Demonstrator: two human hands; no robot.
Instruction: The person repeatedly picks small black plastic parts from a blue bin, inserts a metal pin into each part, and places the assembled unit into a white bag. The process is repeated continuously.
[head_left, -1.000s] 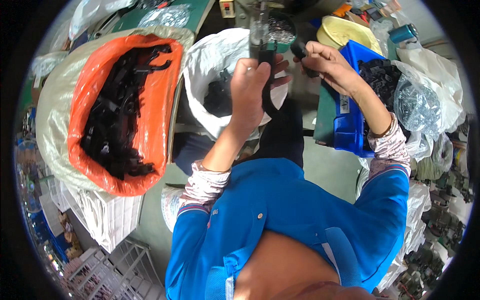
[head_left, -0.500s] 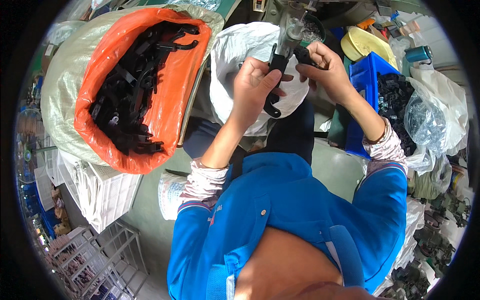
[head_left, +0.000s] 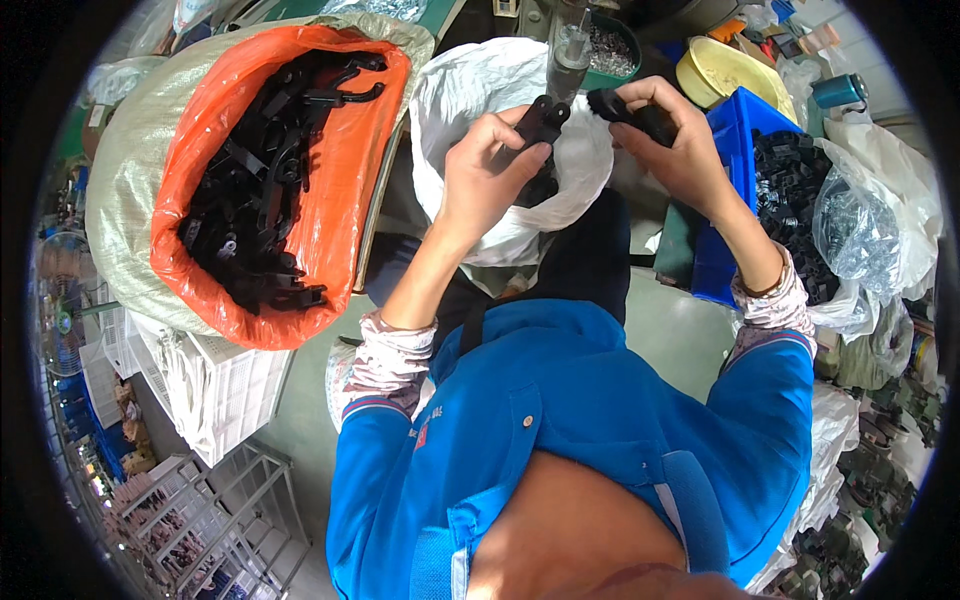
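Note:
My left hand (head_left: 480,172) is closed on a black plastic part (head_left: 543,120) with rounded, holed ends, over the mouth of a white bag (head_left: 455,95). Its lower portion is hidden behind my fingers and thumb. To the right, my right hand (head_left: 690,155) grips a smaller black part (head_left: 606,104) between thumb and fingers, mostly covered by the hand. The two parts are a short distance apart. Just beyond them stands a metal spindle (head_left: 571,62) of a machine.
At left, an orange-lined sack (head_left: 345,210) holds black curved parts (head_left: 262,190). A blue bin (head_left: 733,140) of small black pieces (head_left: 785,180) stands at right, near a yellow basin (head_left: 708,75). Behind the spindle is a green tray (head_left: 634,62) of small metal bits.
Both hands have drawn back from the spindle and moved apart. The part in my left hand has turned, so its holed ends now point up beside the thumb.

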